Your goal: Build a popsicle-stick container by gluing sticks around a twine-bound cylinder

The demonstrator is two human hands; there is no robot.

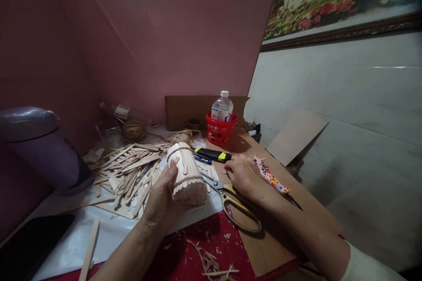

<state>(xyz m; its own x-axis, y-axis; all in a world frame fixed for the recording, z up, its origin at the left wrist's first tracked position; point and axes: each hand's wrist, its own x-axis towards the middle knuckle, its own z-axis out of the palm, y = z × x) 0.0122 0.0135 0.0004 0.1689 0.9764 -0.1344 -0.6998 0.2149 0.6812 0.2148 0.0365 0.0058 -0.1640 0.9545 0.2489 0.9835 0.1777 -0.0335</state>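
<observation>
My left hand (163, 195) is closed around a craft-stick cylinder (186, 173), tilted, with twine bands near both ends and a small wood piece on its side. My right hand (244, 175) rests low over the brown board with its fingers curled together; a tiny pale chip shows by the fingertips, and whether they grip it is hard to make out. Between the hands lie scissors (227, 197) with gold-coloured handles. A black and yellow utility knife (212, 154) lies just behind. Right of my right hand is a flower-patterned strip (272, 175).
Loose craft sticks (128, 171) pile up at left, near a twine ball (133, 130) and a purple object (42, 153). A red bucket (220, 129) holds a plastic bottle (222, 107) at the back. A dark flat object (36, 246) lies front left; shavings (211, 263) litter the red cloth.
</observation>
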